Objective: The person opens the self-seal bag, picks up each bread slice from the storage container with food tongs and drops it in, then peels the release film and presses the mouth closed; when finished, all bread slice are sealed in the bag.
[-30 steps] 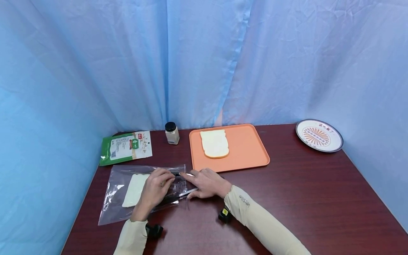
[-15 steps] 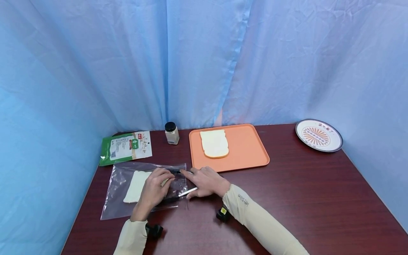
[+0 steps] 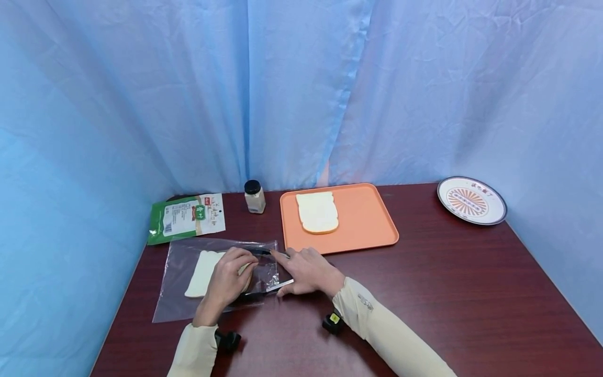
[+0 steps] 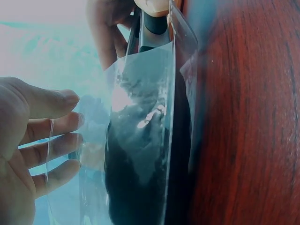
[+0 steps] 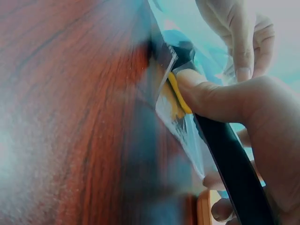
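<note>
A clear plastic bag lies on the left of the table with a white bread slice inside. My left hand pinches the film of the bag near its mouth, partly covering the slice. Tongs with silver arms and black ends reach into the mouth from the right, their two arms spread apart. My right hand grips these tongs, thumb on the near arm and index finger along the far one. In the right wrist view the thumb presses by a yellow part on the black tongs arm. Whether the tongs touch the bread is hidden.
Behind the hands, an orange tray bears another bread slice. A black-capped jar and a green packet stand and lie at the back left. A patterned plate sits at the back right, near the blue curtain.
The bag and the slice inside have shifted a little to the right and away from me. My left hand has stayed put; the right hand has moved only slightly, still holding the tongs.
</note>
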A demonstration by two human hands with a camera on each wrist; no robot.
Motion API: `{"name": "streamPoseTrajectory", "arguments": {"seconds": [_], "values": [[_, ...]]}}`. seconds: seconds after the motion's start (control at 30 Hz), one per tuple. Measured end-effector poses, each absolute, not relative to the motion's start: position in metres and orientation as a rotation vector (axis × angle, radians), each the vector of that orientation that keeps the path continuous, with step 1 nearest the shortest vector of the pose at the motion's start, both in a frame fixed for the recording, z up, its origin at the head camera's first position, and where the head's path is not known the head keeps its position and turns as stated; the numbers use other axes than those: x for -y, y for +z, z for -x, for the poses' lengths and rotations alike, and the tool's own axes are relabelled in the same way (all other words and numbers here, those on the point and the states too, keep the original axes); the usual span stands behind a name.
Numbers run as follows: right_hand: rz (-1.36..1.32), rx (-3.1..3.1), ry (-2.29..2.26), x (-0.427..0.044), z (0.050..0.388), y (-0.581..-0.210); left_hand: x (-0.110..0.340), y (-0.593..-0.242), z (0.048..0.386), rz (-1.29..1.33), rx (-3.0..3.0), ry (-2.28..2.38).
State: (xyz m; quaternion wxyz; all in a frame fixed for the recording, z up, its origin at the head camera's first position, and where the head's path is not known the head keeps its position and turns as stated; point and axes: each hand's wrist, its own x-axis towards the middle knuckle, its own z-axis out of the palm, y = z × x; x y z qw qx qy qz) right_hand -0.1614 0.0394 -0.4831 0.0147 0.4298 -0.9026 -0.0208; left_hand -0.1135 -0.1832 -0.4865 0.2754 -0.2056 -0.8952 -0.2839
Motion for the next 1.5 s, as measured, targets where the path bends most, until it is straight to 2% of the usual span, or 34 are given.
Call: {"name": "streamPoseTrajectory", "arguments": {"seconds": [1.5], "values": [[-1.255,2.856,0.036,-0.059,0.156,-0.483,0.183,-0.486,0.114,0.563,2.39,-0.791]]}}
